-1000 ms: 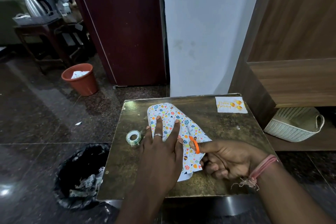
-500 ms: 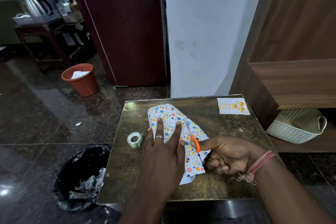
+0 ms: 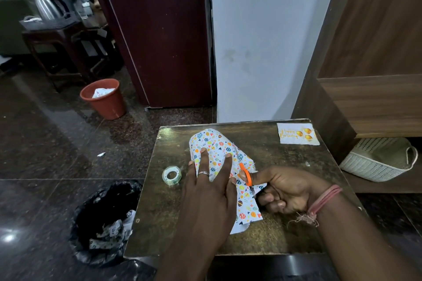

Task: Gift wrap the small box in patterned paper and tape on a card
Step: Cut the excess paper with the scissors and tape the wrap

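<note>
Left hand (image 3: 210, 196) is pressing flat, fingers extended, on patterned paper (image 3: 217, 143); right hand (image 3: 285, 189) is gripping orange scissors (image 3: 245, 173), blades resting on the paper.

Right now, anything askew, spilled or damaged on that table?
Nothing damaged or spilled. The egg-patterned wrapping paper lies bunched and diagonal over the brass-toned table, pressed by the left hand while the right hand works orange-handled scissors; expected mid-cut.
</note>
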